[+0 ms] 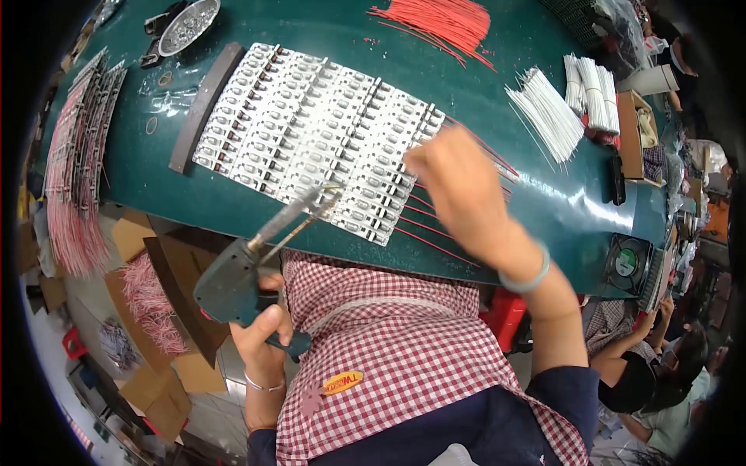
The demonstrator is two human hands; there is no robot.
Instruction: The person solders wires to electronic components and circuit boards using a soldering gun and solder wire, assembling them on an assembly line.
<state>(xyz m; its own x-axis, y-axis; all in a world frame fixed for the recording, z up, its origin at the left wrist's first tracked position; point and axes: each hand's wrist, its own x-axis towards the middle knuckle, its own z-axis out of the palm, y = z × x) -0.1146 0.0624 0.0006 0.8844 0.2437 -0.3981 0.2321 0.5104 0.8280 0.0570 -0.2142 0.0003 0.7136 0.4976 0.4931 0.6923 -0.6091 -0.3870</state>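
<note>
Left hand [263, 335]: near left, grip closed around soldering gun [237, 283].
Gun tip: touching white circuit strips [311, 132].
Right hand [458, 182]: fingers pinched at strips' right edge, on red wires [435, 225].
Tabletop [544, 194]: green; white wires [548, 113] far right.

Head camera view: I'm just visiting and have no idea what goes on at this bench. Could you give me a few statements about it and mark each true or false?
1. The left hand holds a pistol-shaped soldering gun. True.
2. The right hand rests on the bundle of white wires. False: it is over the right edge of the white circuit strips, by the red wires trailing from them.
3. The bench top is green. True.
4. The loose pile of red wires lies at the near edge. False: it lies at the far edge.
5. A small fan sits at the bench's right end. True.
</note>
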